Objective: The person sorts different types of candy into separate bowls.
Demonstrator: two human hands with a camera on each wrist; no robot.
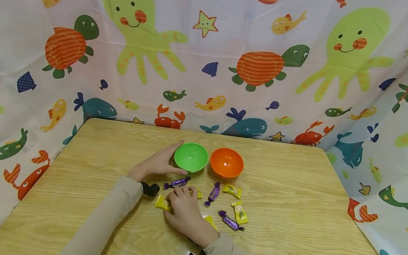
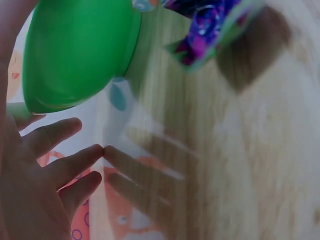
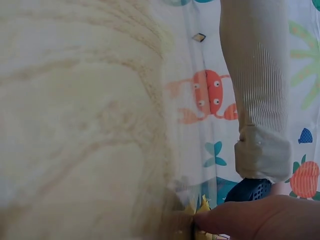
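The green bowl (image 1: 191, 157) stands beside the orange bowl (image 1: 227, 163). My left hand (image 1: 158, 163) spreads around the green bowl's left side, thumb along its near side and forefinger by the far rim. In the left wrist view, the other fingers (image 2: 62, 135) stretch out straight below the bowl. My right hand (image 1: 187, 215) is down among the candies with bent fingers, pinching a yellow-wrapped candy (image 1: 163, 203); its thumb meets yellow wrapper (image 3: 204, 206) in the right wrist view. Another yellow candy (image 1: 199, 194) shows past its fingertips, and one more (image 1: 210, 221) lies partly hidden under the hand.
A purple-wrapped candy (image 1: 177, 183) lies just in front of the green bowl. More purple candies (image 1: 214, 194) and yellow ones (image 1: 240, 213) are scattered right of my right hand. All rest on a wooden table (image 1: 296, 209) enclosed by a sea-animal curtain (image 1: 192, 88).
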